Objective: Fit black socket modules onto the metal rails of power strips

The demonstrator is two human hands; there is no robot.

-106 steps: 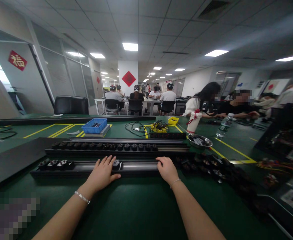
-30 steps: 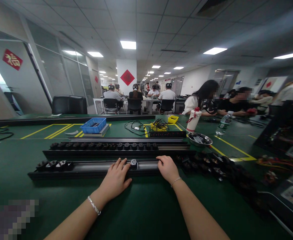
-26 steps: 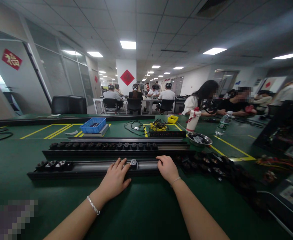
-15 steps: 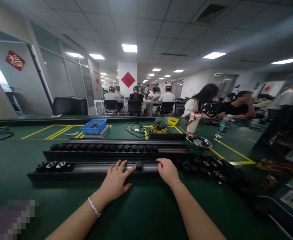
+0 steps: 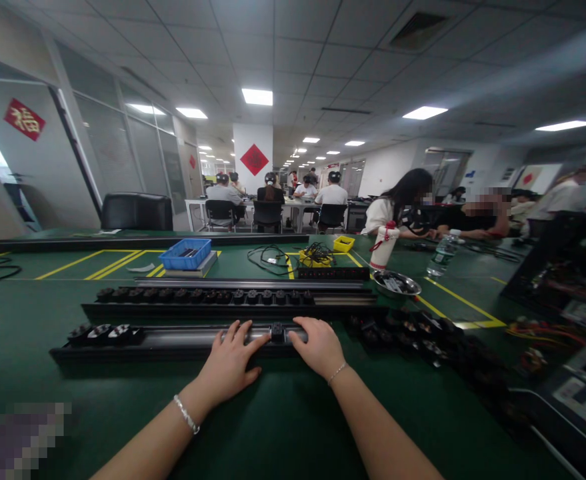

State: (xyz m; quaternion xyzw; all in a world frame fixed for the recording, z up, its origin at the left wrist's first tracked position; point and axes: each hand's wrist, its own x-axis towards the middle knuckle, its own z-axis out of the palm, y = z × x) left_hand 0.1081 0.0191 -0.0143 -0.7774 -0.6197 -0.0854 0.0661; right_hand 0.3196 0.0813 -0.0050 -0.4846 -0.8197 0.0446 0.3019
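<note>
A long black metal rail [image 5: 183, 339] lies across the green table in front of me. My left hand [image 5: 233, 360] rests on it with fingers spread, holding nothing. Its index fingertip reaches the left side of a small black socket module [image 5: 277, 331] that sits in the channel. On the other side of that module is my right hand [image 5: 317, 347], thumb apart from the bent fingers, which lie over the rail; no object shows in its grasp. Several round black modules [image 5: 100, 333] sit at the rail's left end. Behind lies a second rail [image 5: 233, 309] with a row of similar modules.
To the right is a pile of loose black modules [image 5: 423, 330]. Farther back are a steel bowl [image 5: 397, 284], a white bottle [image 5: 383, 250], a water bottle [image 5: 443, 257], a blue bin [image 5: 185, 255] and cables [image 5: 317, 252]. People sit beyond the table.
My right hand has moved left along the rail, closer to the small module, and its thumb now stands apart. My left hand has stayed in nearly the same place on the rail.
</note>
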